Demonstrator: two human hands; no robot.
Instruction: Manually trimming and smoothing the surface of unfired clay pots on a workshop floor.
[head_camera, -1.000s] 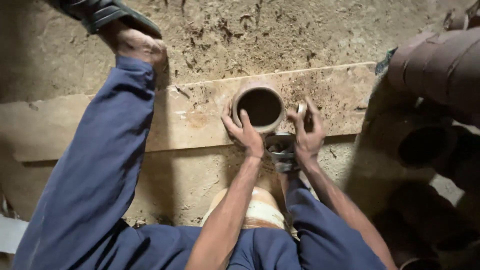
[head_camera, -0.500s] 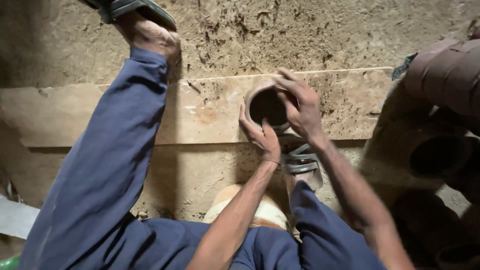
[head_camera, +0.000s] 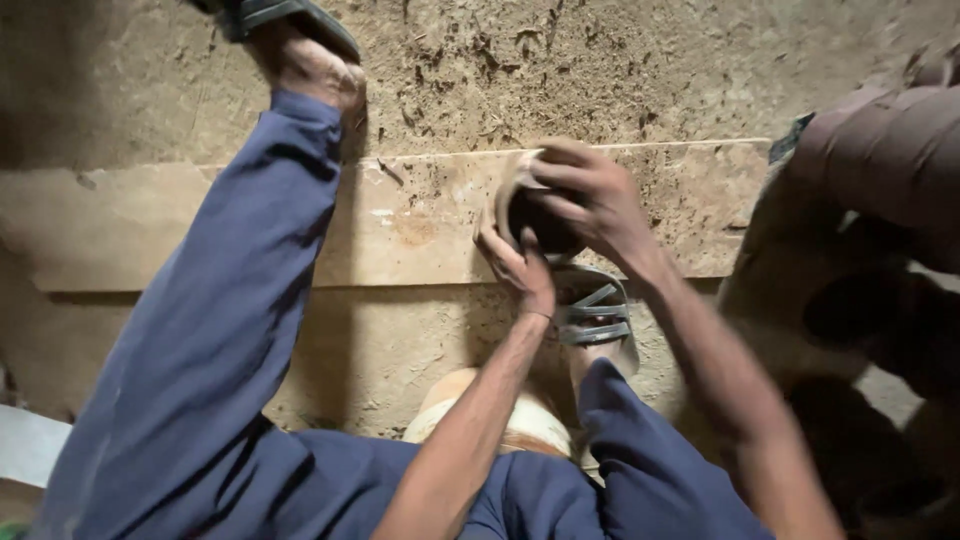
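Clay pot (head_camera: 540, 215): tilted above wooden plank (head_camera: 400, 225).
Right hand (head_camera: 590, 200): fingers wrapped over rim.
Left hand (head_camera: 515, 262): fingers cupped underneath.

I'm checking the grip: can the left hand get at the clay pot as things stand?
Probably yes. The left hand already lies against the clay pot's near side on the plank, with nothing between them. The right hand covers only the pot's top and far side.

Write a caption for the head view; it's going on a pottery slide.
Both hands, left hand and right hand, cup a small clay pot over a stone slab.
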